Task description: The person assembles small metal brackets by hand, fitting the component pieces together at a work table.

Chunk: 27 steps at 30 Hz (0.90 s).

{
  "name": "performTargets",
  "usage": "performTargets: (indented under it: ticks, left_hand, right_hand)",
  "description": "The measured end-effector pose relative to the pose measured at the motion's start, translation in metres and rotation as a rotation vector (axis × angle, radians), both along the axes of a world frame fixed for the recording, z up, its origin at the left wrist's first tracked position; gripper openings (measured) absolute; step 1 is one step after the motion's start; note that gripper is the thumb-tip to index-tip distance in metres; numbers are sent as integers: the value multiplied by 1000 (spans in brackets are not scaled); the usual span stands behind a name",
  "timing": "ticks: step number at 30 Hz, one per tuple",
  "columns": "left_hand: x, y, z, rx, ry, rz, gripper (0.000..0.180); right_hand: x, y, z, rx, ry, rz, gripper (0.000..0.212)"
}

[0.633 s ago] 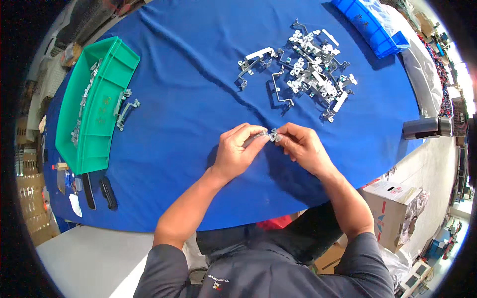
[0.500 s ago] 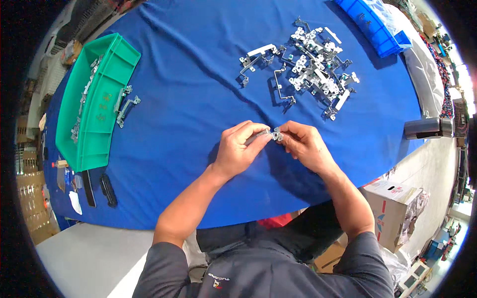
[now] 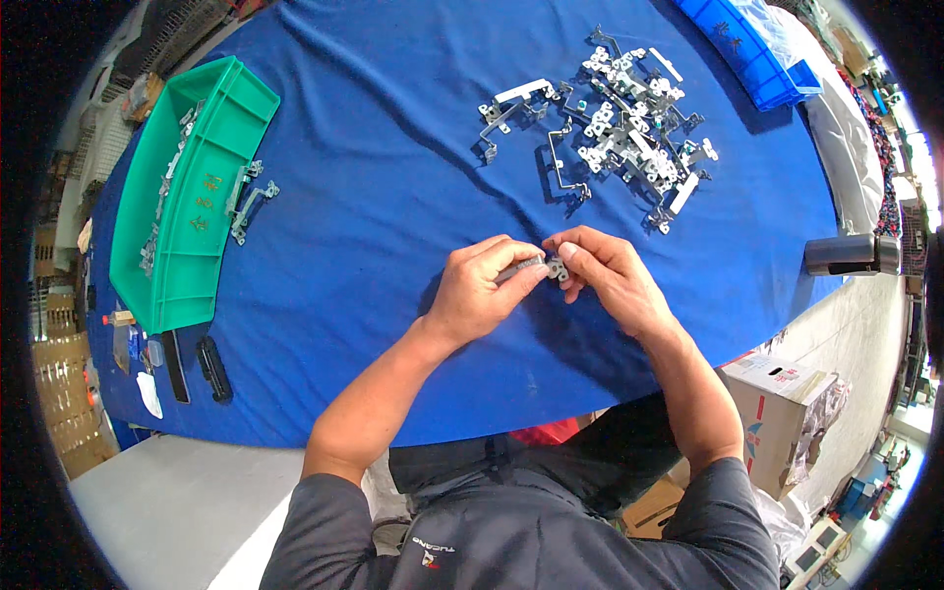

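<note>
Between my two hands, over the near middle of the cloth, is a small metal bracket. My left hand pinches its long bar between thumb and fingers. The bracket's holed end sticks out toward my right hand, whose thumb and forefinger are closed at that end; the fingertips partly hide the piece. Beyond my hands lies a loose heap of similar metal brackets, some with white bars. One bracket lies apart at the heap's left side.
A green bin holding brackets stands at the left, with brackets beside it. A black object lies nearer. A blue crate stands at the far right, a dark metallic box at the right edge. A carton stands below.
My right hand has shifted slightly and its fingers have changed position at the bracket's end. The bracket's holed end has turned a little. My left hand keeps its pinch.
</note>
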State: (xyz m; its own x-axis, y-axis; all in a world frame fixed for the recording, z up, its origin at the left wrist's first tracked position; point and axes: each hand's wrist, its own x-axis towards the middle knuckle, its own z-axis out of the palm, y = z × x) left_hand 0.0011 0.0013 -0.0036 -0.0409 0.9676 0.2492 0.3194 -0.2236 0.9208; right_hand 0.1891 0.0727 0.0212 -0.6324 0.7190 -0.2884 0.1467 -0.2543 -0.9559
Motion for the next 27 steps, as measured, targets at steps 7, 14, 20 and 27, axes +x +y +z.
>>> performTargets:
  ticks: [7, 14, 20, 27]
  left_hand:
    - [0, 2, 0, 17, 52, -59, 13]
    - [-4, 2, -1, 58, -38, 113, 13]
    - [-3, 1, 0, 14, -52, 90, 14]
    - [-1, 3, 2, 32, -20, 22, 11]
  right_hand:
    - [-1, -1, -8, 152, 65, -188, 17]
    - [2, -1, 2, 129, -197, 35, 16]
    - [1, -3, 3, 215, -225, 24, 14]
    - [2, -2, 3, 234, -240, 22, 15]
